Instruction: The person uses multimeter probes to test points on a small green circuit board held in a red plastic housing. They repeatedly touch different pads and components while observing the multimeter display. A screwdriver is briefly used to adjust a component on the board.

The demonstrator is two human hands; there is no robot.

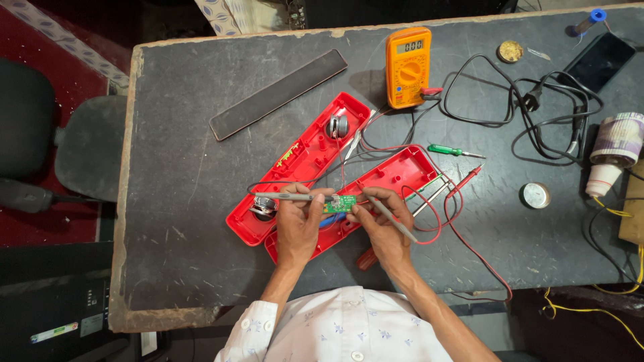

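Note:
My left hand [298,221] grips a thin grey probe [282,196] lying sideways, its tip toward a small green circuit board [341,203]. My right hand [382,218] pinches the board's right end and also holds a second grey probe [396,221] slanting down to the right. Both hands hover over two open red plastic shell halves [305,157], [396,173] of a long speaker case. Round silver speakers [337,125], [263,206] sit in the upper half. Red and black wires run from the case to an orange multimeter [408,67].
A long black cover strip [278,94] lies at upper left. A green-handled screwdriver [448,151], a red probe [466,179], a round tin [535,195], a black power cord [530,107], a phone [599,60], tape roll [618,137] lie right. An office chair [60,144] stands left.

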